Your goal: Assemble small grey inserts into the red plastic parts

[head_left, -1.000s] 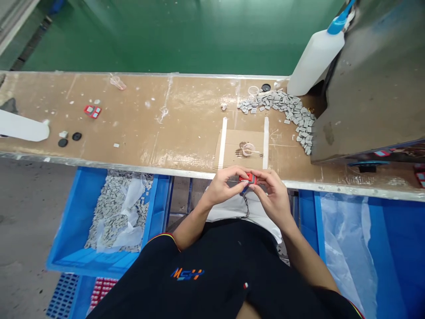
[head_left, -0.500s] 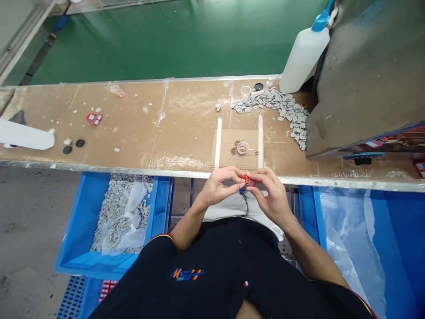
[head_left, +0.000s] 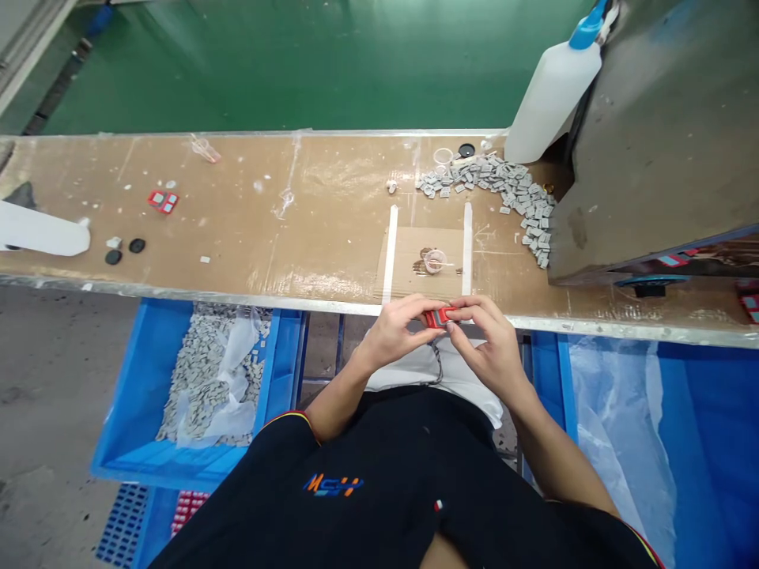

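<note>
At the bench's (head_left: 332, 245) near edge, a red piece (head_left: 437, 318) with grey showing is pinched by the left hand (head_left: 396, 330) and the right hand (head_left: 492, 348), fingertips drawn close. Work on it is judged unfinished; farther back, grey tiles (head_left: 522, 196) are left heaped, apparently unused.

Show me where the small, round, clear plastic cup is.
In the head view, the cup sits right of centre on tan cardboard, between two white tape strips.
</note>
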The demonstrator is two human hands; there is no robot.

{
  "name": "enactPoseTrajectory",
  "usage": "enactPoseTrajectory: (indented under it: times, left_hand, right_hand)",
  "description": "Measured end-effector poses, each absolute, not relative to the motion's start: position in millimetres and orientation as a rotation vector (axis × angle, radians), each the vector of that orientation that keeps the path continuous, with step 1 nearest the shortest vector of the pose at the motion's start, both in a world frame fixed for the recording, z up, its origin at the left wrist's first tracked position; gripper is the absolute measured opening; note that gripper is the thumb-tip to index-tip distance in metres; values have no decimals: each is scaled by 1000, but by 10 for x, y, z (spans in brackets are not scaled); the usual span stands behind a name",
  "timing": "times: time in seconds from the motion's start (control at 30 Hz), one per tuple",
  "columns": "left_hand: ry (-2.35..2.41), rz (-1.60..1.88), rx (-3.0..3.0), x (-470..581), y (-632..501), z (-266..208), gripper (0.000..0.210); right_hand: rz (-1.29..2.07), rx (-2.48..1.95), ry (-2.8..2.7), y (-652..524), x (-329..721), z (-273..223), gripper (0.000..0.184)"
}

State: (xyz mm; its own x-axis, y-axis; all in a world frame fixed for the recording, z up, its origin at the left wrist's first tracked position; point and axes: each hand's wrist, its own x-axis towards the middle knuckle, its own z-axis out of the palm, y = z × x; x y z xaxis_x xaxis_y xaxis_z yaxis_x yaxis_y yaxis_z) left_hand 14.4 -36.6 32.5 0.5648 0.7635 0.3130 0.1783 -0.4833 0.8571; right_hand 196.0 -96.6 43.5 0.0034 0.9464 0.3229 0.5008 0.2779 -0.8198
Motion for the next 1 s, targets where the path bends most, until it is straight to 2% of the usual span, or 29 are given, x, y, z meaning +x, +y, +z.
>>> enactPoseTrajectory:
  times: [0.3,0.6,0.8,0.9,1.0]
  left_hand:
    - [706,819,2139,40,-358,403,22]
    - [649,807,2071,0,-367,419,25]
    - [563,739,2125,137,-420,521,23]
    - [466,614,2089,261,-431,528,29]
    - [484,495,2011,309,-378,471,53]
  right_hand:
    - [652,-1303,-1752,-930,1968,346,13]
    - [646,-1245,-1809,-1008,2041,386,3]
    - [585,-1311,-1773,-1198,2009,444,15]
    - [725,-1380,-1687,-1444,2149,554,15]
    - [714,-1522,-1556,-1742,2607,629,16]
